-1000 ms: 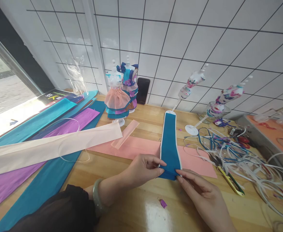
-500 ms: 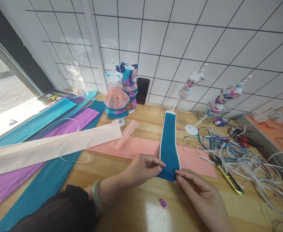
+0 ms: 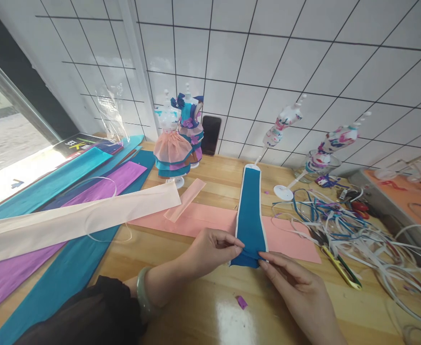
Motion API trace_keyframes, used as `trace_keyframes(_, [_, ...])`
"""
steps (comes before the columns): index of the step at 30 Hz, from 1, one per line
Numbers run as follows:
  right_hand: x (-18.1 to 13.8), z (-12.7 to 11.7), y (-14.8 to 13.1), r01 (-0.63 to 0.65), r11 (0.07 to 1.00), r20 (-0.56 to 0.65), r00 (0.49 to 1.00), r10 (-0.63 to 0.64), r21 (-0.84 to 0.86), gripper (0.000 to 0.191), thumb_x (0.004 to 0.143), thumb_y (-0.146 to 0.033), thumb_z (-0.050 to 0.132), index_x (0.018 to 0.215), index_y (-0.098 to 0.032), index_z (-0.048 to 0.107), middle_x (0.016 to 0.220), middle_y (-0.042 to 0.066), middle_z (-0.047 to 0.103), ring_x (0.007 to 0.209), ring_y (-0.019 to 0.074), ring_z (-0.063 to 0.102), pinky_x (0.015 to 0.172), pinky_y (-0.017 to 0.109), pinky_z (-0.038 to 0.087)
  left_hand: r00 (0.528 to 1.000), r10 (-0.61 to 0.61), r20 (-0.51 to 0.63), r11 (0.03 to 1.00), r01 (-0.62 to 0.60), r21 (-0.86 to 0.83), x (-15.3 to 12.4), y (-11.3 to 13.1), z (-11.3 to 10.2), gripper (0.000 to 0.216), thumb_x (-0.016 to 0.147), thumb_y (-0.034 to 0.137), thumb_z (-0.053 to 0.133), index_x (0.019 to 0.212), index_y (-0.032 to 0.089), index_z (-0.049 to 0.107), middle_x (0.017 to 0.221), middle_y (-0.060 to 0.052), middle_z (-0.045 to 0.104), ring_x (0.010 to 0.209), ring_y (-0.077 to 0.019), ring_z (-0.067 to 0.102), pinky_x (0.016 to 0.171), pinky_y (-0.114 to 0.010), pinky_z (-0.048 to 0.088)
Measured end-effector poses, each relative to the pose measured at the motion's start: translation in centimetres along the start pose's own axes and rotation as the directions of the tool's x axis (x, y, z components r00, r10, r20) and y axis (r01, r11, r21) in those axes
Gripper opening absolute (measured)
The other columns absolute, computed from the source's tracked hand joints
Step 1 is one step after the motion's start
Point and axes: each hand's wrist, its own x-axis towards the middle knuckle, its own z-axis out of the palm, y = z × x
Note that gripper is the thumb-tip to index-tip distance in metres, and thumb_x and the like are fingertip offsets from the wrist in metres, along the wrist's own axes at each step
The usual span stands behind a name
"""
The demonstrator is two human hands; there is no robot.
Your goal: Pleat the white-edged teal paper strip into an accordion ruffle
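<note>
A long teal paper strip (image 3: pixel 249 211) with white edging lies on the wooden table (image 3: pixel 196 306), running away from me across a pink paper strip (image 3: pixel 203 218). My left hand (image 3: pixel 210 249) pinches the near left corner of the teal strip. My right hand (image 3: pixel 296 287) pinches its near right corner with thumb and forefinger. The near end of the strip is folded or gathered between both hands.
Cream (image 3: pixel 70 220), purple (image 3: pixel 52 225) and teal (image 3: pixel 62 282) paper sheets lie at left. Two dressed mannequins (image 3: pixel 177 139) and a phone (image 3: pixel 210 134) stand by the tiled wall; two tilted mannequins (image 3: pixel 303 139) stand at right. Tangled ribbon offcuts (image 3: pixel 347 230), yellow snips (image 3: pixel 341 268) and a purple scrap (image 3: pixel 241 302) lie nearby.
Both hands have drawn the near end of the teal strip slightly away from me, bunching it more. The view has shifted a little.
</note>
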Motion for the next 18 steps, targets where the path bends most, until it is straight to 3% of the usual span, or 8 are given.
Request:
trace_keyframes(11, [0.2,-0.1,-0.3,-0.008,0.995,-0.004,1.0,0.008,0.095,0.014,0.069,-0.032,0.066,0.077,-0.024,0.074,0.089,0.005,0.071,0.08,0.0186,0.066,0.069,0.024,0.056,0.998,0.056,0.017,0.998,-0.056,0.039,0.2,-1.0,-0.4,0.032,0.068,0.039,0.067,0.083,0.011,0.072,0.06,-0.004,0.063,0.049,-0.008,0.051,0.046,-0.019,0.038])
trace_keyframes(18, [0.2,0.1,-0.1,-0.064,0.99,-0.008,0.998,0.065,0.126,0.014,0.069,-0.033,0.066,0.076,-0.023,0.073,0.088,0.006,0.07,0.079,0.0191,0.065,0.064,0.024,0.055,0.999,0.032,-0.005,0.999,-0.032,-0.019,0.3,-0.7,-0.1,0.03,0.063,0.038,0.07,0.075,0.011,0.072,0.056,-0.004,0.063,0.046,-0.0078,0.051,0.046,-0.019,0.039])
